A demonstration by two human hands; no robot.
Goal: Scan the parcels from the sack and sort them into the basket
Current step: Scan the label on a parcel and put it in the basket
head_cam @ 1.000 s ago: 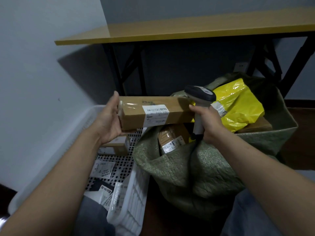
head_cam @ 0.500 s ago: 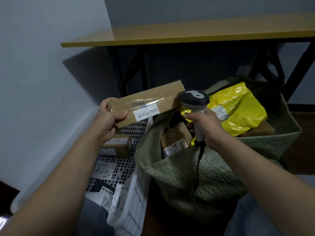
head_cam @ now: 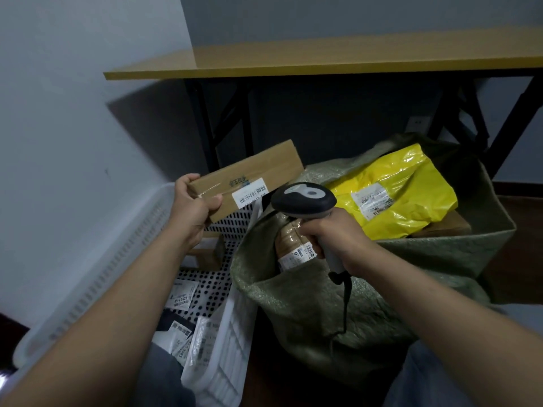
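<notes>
My left hand (head_cam: 191, 212) grips the near end of a long brown cardboard parcel (head_cam: 249, 177), tilted up to the right above the white basket (head_cam: 97, 277). A white barcode label on the parcel faces me. My right hand (head_cam: 332, 236) holds a grey handheld scanner (head_cam: 304, 199) by its handle, its head just right of the label, over the green woven sack (head_cam: 308, 312). In the sack lie a yellow plastic mailer (head_cam: 393, 192) and a brown taped parcel (head_cam: 293, 248). Several labelled packets (head_cam: 182, 298) lie on the basket's perforated floor.
A yellow-topped table (head_cam: 323, 60) with black legs stands behind the sack and basket. A grey wall runs along the left of the basket. The scanner's black cable (head_cam: 346, 304) hangs down over the sack's front. My knees show at the bottom edge.
The parcel has tilted and swung left over the basket, away from the sack. My right hand with the scanner has dropped lower and drawn a little nearer to me.
</notes>
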